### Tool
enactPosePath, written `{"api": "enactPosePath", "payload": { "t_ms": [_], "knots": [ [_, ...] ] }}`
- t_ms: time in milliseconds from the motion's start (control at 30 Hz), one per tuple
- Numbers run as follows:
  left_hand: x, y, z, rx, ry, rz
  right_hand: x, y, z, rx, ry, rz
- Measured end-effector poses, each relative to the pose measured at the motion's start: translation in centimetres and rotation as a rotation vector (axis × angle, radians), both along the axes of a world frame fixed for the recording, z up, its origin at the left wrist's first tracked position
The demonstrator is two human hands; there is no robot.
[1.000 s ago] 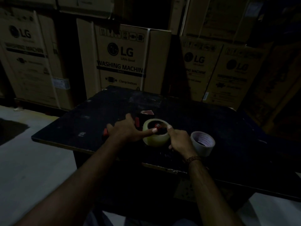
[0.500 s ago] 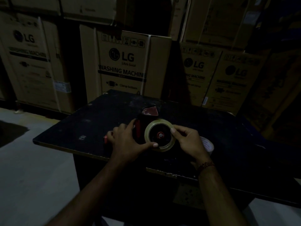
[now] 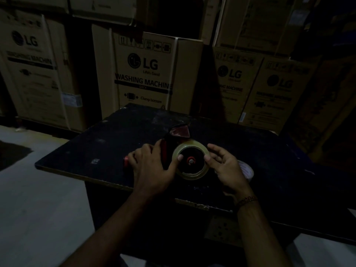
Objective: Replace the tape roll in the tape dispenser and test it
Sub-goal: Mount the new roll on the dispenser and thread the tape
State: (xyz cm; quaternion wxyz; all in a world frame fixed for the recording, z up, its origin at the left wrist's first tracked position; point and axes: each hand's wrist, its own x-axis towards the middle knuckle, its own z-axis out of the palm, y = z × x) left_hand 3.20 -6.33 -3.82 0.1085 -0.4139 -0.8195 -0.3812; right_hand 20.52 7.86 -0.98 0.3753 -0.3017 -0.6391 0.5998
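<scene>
Tape dispenser (image 3: 174,140), red-black, centre of dark table (image 3: 96,143); clear tape roll (image 3: 190,159) seated on hub. Left hand (image 3: 152,166) closed round handle, thumb on roll at 9 o'clock. Right hand (image 3: 224,166) half open, fingertips touching roll at 3 o'clock. White roll (image 3: 247,170) just behind right hand

left hand (image 3: 152,166) covers most of the dispenser handle (image 3: 126,162); second roll (image 3: 247,169) mostly behind right hand (image 3: 225,166) (dim, label unreadable).

dark table (image 3: 107,151) | LG washing machine cartons (image 3: 146,74) stacked behind | pale floor (image 3: 38,209) | dim light
</scene>
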Motion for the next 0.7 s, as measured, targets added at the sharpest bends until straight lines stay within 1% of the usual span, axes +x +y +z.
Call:
{"api": "enactPosePath", "payload": {
  "t_ms": [133, 300, 500, 700],
  "knots": [
    [0.4, 0.3, 0.1, -0.012, 0.0, 0.001, 0.8, -0.1, -0.1, 0.037, -0.048, 0.026],
    [0.6, 1.0, 0.3, -0.062, 0.011, 0.039, 1.7, -0.3, -0.3, 0.152, -0.132, 0.035],
    [0.9, 1.3, 0.1, -0.059, 0.017, 0.023, 2.6, -0.4, -0.8, 0.136, -0.18, 0.045],
    [1.2, 1.5, 0.1, -0.029, 0.047, 0.055, 2.7, -0.7, -0.7, 0.136, -0.211, 0.072]
  ]
}}
